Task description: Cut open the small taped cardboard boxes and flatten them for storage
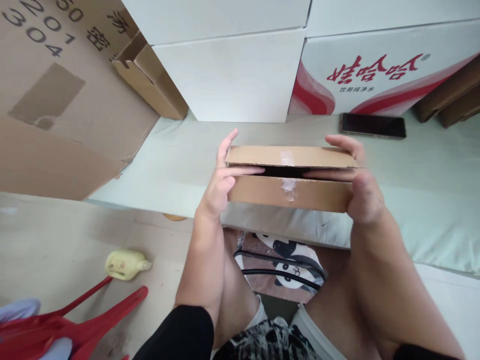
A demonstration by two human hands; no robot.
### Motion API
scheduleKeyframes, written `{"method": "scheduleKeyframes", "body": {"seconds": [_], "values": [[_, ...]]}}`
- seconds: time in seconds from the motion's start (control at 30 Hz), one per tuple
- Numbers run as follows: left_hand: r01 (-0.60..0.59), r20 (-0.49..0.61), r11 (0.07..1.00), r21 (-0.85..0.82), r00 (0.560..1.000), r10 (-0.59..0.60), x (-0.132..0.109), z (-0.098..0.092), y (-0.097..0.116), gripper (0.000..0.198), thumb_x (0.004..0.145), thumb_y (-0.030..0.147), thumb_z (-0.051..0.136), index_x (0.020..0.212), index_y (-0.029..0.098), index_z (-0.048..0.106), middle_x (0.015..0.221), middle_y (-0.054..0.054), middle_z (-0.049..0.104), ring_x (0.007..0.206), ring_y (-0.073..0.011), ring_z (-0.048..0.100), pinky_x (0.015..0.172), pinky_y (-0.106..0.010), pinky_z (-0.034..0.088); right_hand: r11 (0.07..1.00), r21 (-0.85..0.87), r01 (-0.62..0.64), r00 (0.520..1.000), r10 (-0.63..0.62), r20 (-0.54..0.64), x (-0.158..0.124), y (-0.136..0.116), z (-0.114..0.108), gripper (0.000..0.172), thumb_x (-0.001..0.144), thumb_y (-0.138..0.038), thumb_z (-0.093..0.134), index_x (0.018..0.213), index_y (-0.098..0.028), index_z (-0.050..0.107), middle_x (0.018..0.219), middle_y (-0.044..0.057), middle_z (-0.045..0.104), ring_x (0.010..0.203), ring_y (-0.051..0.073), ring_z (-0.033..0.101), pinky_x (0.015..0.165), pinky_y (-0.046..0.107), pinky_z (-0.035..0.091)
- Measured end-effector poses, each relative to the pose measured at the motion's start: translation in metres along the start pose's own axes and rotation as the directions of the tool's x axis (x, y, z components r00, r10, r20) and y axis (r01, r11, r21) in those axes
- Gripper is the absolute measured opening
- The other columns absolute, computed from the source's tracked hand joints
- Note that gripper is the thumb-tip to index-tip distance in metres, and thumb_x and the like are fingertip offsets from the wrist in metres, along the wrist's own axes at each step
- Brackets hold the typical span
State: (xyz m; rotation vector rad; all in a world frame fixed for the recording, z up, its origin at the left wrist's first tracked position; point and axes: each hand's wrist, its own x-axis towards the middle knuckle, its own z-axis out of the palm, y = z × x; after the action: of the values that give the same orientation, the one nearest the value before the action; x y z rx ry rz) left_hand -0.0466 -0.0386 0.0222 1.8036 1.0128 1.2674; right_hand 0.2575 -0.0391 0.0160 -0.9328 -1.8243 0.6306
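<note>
I hold a small flat brown cardboard box (288,192) in front of me over the edge of a pale green surface (168,165). Its lid (288,156) is lifted a little, leaving a dark gap, and bits of clear tape show on lid and front wall. My left hand (221,182) grips the box's left end, with fingers reaching into the gap. At the right end my right hand (356,185) does the same, its thumb on the side and fingers on top of the lid and in the gap.
A black phone (373,125) lies on the surface at the back right. White cartons (232,70) and a red-printed carton (375,70) stand behind. A large brown carton (56,100) leans at left. On the floor lie a yellow bottle (125,264) and a red hanger (86,320).
</note>
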Motion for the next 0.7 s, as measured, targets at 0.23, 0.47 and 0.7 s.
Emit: {"method": "scheduleKeyframes", "body": {"seconds": [0.23, 0.47, 0.7], "values": [[-0.037, -0.051, 0.989, 0.143, 0.998, 0.045, -0.013, 0.004, 0.008, 0.068, 0.081, 0.088, 0.048, 0.077, 0.026, 0.074, 0.162, -0.001, 0.037, 0.153, -0.0429, 0.027, 0.131, -0.062, 0.018, 0.977, 0.042, 0.211, 0.974, -0.206, -0.096, 0.003, 0.002, 0.003, 0.058, 0.1, -0.059, 0.034, 0.076, -0.028, 0.077, 0.157, -0.005, 0.043, 0.107, 0.025, 0.063, 0.098, 0.053, 0.053], [-0.135, -0.04, 0.975, 0.178, 0.989, 0.144, -0.015, 0.006, 0.009, 0.063, 0.08, 0.086, 0.055, 0.081, 0.023, 0.055, 0.155, -0.009, 0.034, 0.151, -0.0427, 0.033, 0.126, -0.063, 0.027, 0.975, 0.206, 0.077, 0.928, 0.006, -0.373, 0.007, -0.004, 0.018, 0.066, 0.089, -0.078, 0.038, 0.06, -0.023, 0.059, 0.142, 0.005, 0.048, 0.137, 0.033, 0.05, 0.103, 0.048, 0.052], [-0.192, -0.21, 0.967, 0.165, 0.951, 0.225, -0.015, 0.002, -0.001, 0.067, 0.063, 0.079, 0.076, 0.085, 0.026, 0.043, 0.136, -0.007, 0.046, 0.139, -0.04, 0.044, 0.114, -0.06, 0.039, 0.882, 0.456, -0.123, 0.722, 0.394, -0.568, 0.013, 0.011, 0.008, 0.035, 0.086, -0.055, 0.035, 0.073, -0.025, 0.047, 0.125, 0.007, 0.059, 0.116, 0.025, 0.066, 0.086, 0.041, 0.055]]}}
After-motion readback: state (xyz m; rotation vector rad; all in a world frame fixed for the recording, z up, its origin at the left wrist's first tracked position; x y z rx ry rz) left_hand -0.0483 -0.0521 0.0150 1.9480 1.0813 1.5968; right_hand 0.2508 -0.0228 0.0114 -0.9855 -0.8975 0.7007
